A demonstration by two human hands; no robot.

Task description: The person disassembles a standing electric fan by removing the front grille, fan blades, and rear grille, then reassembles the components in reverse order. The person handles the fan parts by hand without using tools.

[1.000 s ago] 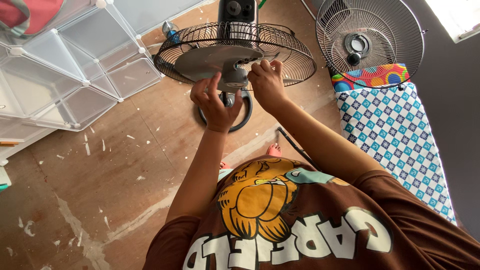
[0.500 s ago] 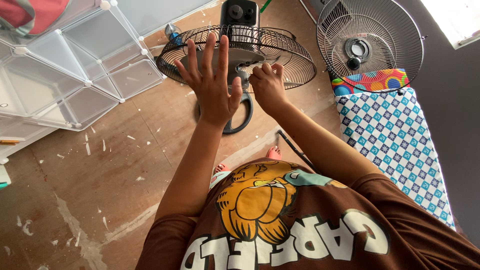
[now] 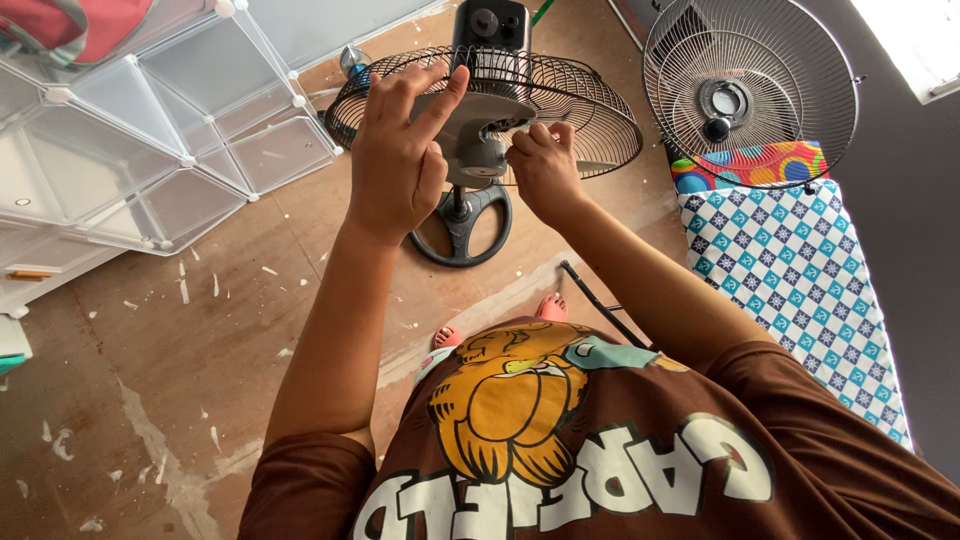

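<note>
Head view looks straight down the person's brown printed shirt (image 3: 600, 460) to a pedestal fan (image 3: 480, 110) standing on the brown, paint-flecked floor (image 3: 150, 380). At about twelve o'clock from the person, the fan's rear wire guard (image 3: 590, 110) spreads like a dark bowl around the grey motor housing (image 3: 480, 150), with the round black base (image 3: 462, 225) showing beneath it.

The left hand (image 3: 395, 160) is raised at roughly eleven o'clock, loosely open, fingers half curled with the forefinger stretched toward the guard's rim; it grips nothing, and whether the fingertip actually touches the wire I cannot tell. The right hand (image 3: 545, 170) sits just at one o'clock of the motor, fingers pinched closed against the hub area. Something small may be between them, but it is hidden.

Off at two o'clock a second, loose wire guard (image 3: 750, 85) lies flat, above a colourful cloth (image 3: 760, 165) and a blue-and-white chequered mat (image 3: 800, 290). At ten o'clock stand clear plastic storage cubes (image 3: 130, 140). Two toes in pink sandals (image 3: 550, 305) peek out beyond the shirt hem.
</note>
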